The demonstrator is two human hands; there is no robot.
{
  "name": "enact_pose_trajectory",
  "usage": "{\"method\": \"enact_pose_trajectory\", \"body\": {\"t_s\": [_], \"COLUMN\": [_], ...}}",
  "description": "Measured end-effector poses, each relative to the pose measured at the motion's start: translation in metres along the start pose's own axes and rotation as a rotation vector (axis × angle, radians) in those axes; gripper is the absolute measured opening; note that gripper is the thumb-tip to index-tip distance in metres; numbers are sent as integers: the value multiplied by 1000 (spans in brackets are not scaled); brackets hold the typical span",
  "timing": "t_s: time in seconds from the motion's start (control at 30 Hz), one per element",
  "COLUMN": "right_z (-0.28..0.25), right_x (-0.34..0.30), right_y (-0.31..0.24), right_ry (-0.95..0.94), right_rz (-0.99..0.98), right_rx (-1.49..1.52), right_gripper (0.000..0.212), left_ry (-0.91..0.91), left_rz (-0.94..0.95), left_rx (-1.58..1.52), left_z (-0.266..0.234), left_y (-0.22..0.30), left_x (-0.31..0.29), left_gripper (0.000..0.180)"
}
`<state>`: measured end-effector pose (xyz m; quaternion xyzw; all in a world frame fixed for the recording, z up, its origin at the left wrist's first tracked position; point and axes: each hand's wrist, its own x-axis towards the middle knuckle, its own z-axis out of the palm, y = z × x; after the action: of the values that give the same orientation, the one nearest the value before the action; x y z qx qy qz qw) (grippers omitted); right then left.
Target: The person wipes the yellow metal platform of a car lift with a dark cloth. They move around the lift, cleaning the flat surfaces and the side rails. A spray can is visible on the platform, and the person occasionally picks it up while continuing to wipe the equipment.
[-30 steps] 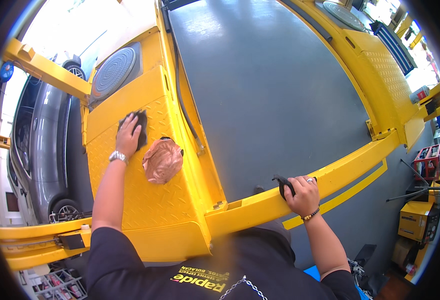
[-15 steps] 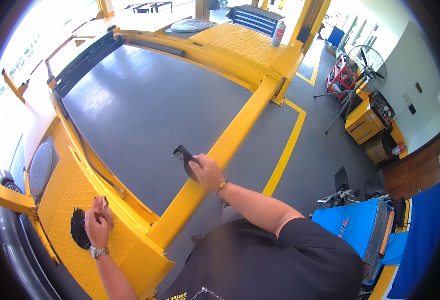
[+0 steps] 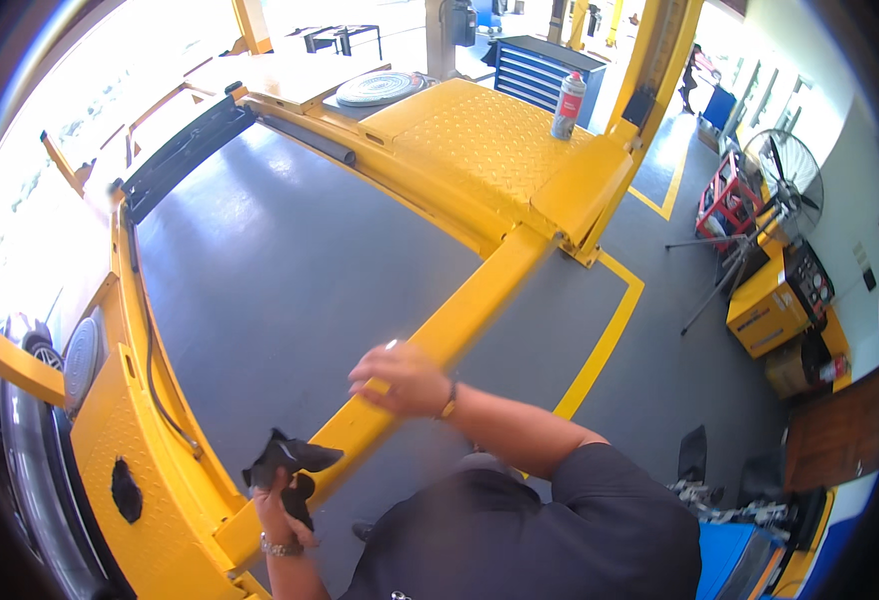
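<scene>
My left hand [image 3: 278, 508], with a metal watch at the wrist, is closed round a dark, floppy-looking black piece [image 3: 295, 456] by the near end of the yellow crossbeam [image 3: 460, 318]. What exactly the piece is, I cannot make out. Over the middle of that beam hovers my right hand [image 3: 403, 378], slightly blurred, with fingers apart and nothing in them. A black ragged-edged patch [image 3: 127, 490] lies on the yellow tread-plate ramp [image 3: 100, 435] to the left. On the far tread-plate ramp [image 3: 460, 130] stands a spray can [image 3: 568, 106].
Grey floor [image 3: 300, 270] lies between the lift's ramps. A blue drawer cabinet [image 3: 535, 75] stands behind the far ramp. At right are a tripod fan [image 3: 785, 175], a red cart [image 3: 728, 205] and a yellow machine [image 3: 775, 300]. A dark car [image 3: 35, 450] sits at far left.
The black piece has passed from my right hand to my left. My left hand has left the ramp and moved right to the beam. My right hand has opened. The view has shifted.
</scene>
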<state>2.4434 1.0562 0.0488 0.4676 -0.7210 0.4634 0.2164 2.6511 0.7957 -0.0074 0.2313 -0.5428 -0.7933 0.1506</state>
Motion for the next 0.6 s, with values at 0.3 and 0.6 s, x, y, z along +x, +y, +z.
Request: {"method": "enact_pose_trajectory", "body": {"t_s": [0.3, 0.6], "right_z": [-361, -547], "right_x": [38, 66], "right_y": [430, 597], "right_ry": [341, 468], "right_rz": [569, 969], "right_rx": [-905, -690], "right_gripper": [31, 131], "left_ry": [185, 535], "left_rz": [-165, -282], "left_rx": [47, 169], "left_z": [22, 37], "left_y": [-39, -1], "left_x": [-105, -194], "left_gripper": [17, 17]}}
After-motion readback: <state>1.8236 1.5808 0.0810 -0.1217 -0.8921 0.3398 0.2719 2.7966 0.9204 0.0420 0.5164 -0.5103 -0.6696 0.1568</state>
